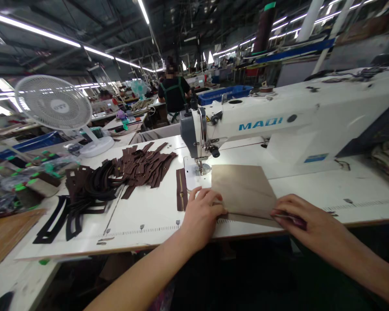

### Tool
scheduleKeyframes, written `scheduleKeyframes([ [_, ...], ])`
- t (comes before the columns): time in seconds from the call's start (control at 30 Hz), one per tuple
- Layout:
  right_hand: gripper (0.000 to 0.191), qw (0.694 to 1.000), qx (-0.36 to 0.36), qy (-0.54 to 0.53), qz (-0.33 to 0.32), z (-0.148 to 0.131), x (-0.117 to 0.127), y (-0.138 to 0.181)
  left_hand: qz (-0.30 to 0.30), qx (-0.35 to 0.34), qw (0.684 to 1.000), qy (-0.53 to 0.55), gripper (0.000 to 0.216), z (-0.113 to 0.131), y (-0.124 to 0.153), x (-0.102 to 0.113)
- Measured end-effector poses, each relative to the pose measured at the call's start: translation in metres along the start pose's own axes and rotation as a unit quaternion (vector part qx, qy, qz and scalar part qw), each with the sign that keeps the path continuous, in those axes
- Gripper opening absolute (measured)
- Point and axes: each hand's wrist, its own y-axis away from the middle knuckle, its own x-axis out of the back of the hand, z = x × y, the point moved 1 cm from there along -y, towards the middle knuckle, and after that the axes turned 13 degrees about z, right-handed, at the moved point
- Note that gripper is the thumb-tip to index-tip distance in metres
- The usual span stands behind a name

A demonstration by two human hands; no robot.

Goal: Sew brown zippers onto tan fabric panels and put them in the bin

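A beige fabric piece [243,185] lies on the white table beside the sewing machine's needle and presser foot [201,166], with its near edge folded. My left hand [202,214] is closed at its near left corner, thumb and fingers on the edge. At the near right corner, my right hand [300,220] pinches the cloth. A small dark red tool with a thin metallic part [294,220] also sits in that hand; its kind is mostly hidden by the fingers. Just left of the needle plate lies a brown zipper piece [182,190] with brass teeth, apart from my left hand.
Brown zipper pieces [145,166] are heaped left on the table [142,242], with dark slotted strips [53,220] nearby. A white fan [56,106] and thread cones [42,185] stand further left. The machine arm [298,125] spans the right. Another person [175,93] sits ahead.
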Motion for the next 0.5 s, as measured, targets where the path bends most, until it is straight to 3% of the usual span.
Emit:
scheduleKeyframes([
  [0.17, 0.047, 0.982, 0.106, 0.139, 0.066, -0.022, -0.007, 0.026, -0.012, -0.095, 0.987, -0.128, 0.013, -0.002, -0.010, -0.007],
  [0.27, 0.060, 0.973, 0.169, 0.133, 0.080, -0.044, -0.024, 0.040, -0.044, -0.072, 0.983, -0.162, 0.012, -0.008, -0.027, -0.010],
  [0.4, 0.058, 0.963, 0.228, 0.119, 0.076, -0.065, -0.041, 0.049, -0.071, 0.009, 0.986, -0.151, 0.036, -0.015, -0.041, -0.014],
  [0.5, 0.053, 0.962, 0.259, 0.064, 0.059, -0.061, -0.034, 0.041, -0.113, 0.016, 0.985, -0.128, 0.073, -0.011, -0.039, -0.013],
])
